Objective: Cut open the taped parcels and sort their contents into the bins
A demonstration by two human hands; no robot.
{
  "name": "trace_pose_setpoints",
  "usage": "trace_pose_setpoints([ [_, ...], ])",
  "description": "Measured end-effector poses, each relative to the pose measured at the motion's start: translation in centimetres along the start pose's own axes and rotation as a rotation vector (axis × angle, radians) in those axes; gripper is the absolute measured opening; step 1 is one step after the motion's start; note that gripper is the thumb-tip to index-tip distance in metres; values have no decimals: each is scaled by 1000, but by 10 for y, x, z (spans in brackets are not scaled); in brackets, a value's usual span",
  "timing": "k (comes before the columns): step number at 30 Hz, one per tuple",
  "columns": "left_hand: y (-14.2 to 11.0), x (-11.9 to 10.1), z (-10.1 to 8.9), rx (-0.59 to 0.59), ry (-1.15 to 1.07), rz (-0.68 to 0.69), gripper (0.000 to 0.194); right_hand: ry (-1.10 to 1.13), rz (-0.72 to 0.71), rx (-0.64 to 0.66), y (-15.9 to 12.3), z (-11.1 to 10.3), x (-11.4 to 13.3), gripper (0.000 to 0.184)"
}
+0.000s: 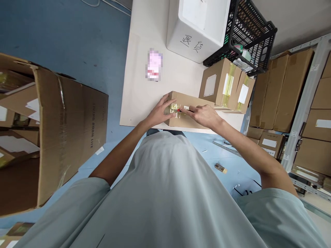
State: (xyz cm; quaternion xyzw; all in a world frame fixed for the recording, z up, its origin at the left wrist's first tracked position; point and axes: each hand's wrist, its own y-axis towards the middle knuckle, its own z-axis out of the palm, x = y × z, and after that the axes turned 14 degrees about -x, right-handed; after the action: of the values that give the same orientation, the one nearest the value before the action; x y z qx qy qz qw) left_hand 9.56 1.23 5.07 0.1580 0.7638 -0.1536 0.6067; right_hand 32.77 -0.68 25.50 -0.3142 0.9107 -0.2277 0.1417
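A long brown cardboard box [190,120] lies near the front edge of the table, with shiny clear tape over its left part. My left hand [159,112] grips the box's left end, fingers and thumb spread across the taped top. Held in my right hand [205,115] is a small box cutter [178,110], its red part showing beside the tape. The fingers cover most of the cutter, and its blade cannot be made out. A white label shows partly beside my right fingers.
Behind stand a white foam bin [198,38] with handwriting and a black plastic crate [252,34]. Labelled cartons [218,81] sit to the right on the table [139,93]. A large open carton [73,117] stands left; loaded shelving [307,93] lines the right. A blurred pink item [154,63] lies behind.
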Motion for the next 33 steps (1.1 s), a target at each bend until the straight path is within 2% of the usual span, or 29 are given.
trace_pose_setpoints([
  [4,0,-2,-2,5,1,-3,82,7,20,-6,-4,1,-2,75],
  [8,0,-3,-4,12,6,-16,82,-11,73,76,-14,8,-9,80],
  [11,1,-3,-6,16,17,-25,82,-44,88,115,-31,16,-20,84],
  [16,1,-8,-11,39,47,-51,85,-58,106,106,-70,33,-45,88],
  [23,1,-13,-12,10,94,-109,91,-34,135,99,-115,63,-80,82],
  [29,1,-22,-10,-29,139,-172,92,-14,155,88,-163,102,-120,90],
  [33,2,-31,-5,-72,150,-228,94,61,164,37,-183,124,-133,88],
])
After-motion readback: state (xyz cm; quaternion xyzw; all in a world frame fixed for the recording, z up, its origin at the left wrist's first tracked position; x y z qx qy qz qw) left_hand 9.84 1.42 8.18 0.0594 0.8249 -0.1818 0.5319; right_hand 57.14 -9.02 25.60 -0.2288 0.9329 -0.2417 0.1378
